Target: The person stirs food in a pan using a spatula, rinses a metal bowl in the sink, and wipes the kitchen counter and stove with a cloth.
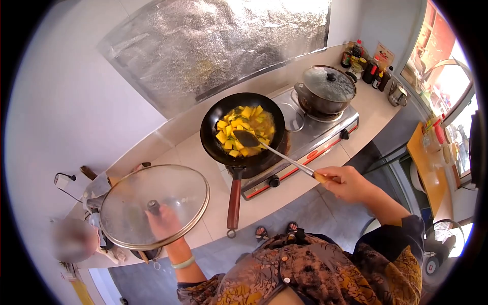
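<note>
I watch a lid [133,195] held beside the wok [212,122].
Left hand [164,222], raised, grips it; right hand [347,183], forearm slanted, grasps spatula [288,159].

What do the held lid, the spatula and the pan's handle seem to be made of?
Lid: likely clear, glossy glass, since the left hand shows through; its rim shines like metal.
Spatula: the shaft gleams silver like metal; the blade looks dark and matte, perhaps nylon or coated metal.
Pan handle: smooth red-brown, possibly varnished wood or plastic.
</note>
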### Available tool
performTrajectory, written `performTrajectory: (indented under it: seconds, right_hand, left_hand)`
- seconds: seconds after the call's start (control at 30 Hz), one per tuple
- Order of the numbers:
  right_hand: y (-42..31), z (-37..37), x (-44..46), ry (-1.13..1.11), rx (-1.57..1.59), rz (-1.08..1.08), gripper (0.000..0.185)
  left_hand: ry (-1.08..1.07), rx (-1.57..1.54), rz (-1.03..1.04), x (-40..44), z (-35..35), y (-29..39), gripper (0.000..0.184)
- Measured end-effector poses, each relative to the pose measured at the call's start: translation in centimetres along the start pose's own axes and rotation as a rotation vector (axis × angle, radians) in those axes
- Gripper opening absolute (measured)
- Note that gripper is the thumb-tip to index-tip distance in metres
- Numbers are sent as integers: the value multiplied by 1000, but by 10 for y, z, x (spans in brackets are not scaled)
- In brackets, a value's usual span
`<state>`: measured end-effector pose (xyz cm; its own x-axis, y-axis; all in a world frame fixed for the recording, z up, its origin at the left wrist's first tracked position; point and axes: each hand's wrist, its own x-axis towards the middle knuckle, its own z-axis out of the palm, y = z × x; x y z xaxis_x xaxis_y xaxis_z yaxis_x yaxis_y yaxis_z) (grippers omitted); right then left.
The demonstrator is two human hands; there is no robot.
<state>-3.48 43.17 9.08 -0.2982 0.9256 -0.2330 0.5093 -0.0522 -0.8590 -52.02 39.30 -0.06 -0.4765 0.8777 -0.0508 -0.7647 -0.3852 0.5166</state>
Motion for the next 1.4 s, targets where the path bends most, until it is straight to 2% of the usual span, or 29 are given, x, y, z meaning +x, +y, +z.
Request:
performTrajectory:
  seconds: [0.03,0.27,0.37,0.47,0.57,0.67,0.77,0.97,1.07,1.17,1.27,1.4]
  right_hand:
    - [-9,-5,-3,-21,73,140,34]
    - [11,-4,41,197,68,100,34]
    - [13,4,67,185,32,161,31]
    - [12,11,94,26,321,293,30]
    - [37,24,118,-34,688,337,30]
    - [50,33,124,-76,892,289,32]
    - [50,36,118,-103,966,249,33]
    - [37,42,96,-81,773,193,35]
    - [33,46,88,-120,531,137,40]
    - [15,58,73,-54,242,67,41]
    - [28,70,63,15,-115,-281,41]
    - [31,83,46,105,-323,-480,44]
  left_hand:
    - [-8,-4,-11,0,-2,0,33]
    - [25,-22,-10,-1,13,-3,33]
    - [-1,-21,-3,1,8,-4,33]
    - [-14,-18,-1,-2,4,-2,33]
    - [11,-13,4,-6,4,-1,33]
    - [-3,-1,-12,-5,-7,4,34]
    - [-6,11,-18,-2,-16,9,34]
    - [28,-7,-33,-3,-12,12,34]
    - [-5,-19,-45,-1,-12,11,34]
    - [-21,-23,-45,-1,-8,9,34]
    - [-43,-36,-61,-1,-9,10,35]
    - [-41,-35,-65,-1,-9,11,35]
